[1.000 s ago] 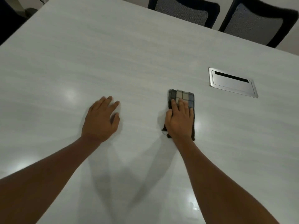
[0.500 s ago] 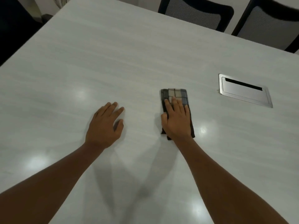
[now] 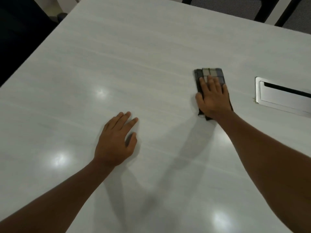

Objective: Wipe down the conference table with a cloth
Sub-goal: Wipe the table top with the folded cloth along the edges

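Under right hand [image 3: 213,100], folded cloth [image 3: 209,74], on table [image 3: 134,64]

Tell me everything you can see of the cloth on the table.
The cloth is a small folded fabric rectangle with a plaid pattern of dark grey, beige and blue-grey squares and dark edges. It lies flat on the pale, glossy table, its long side running away from the person. The right hand presses palm down on it, fingers spread, covering its near half; only the far end and a dark near corner show. It sits apart from the metal cable hatch to its right.
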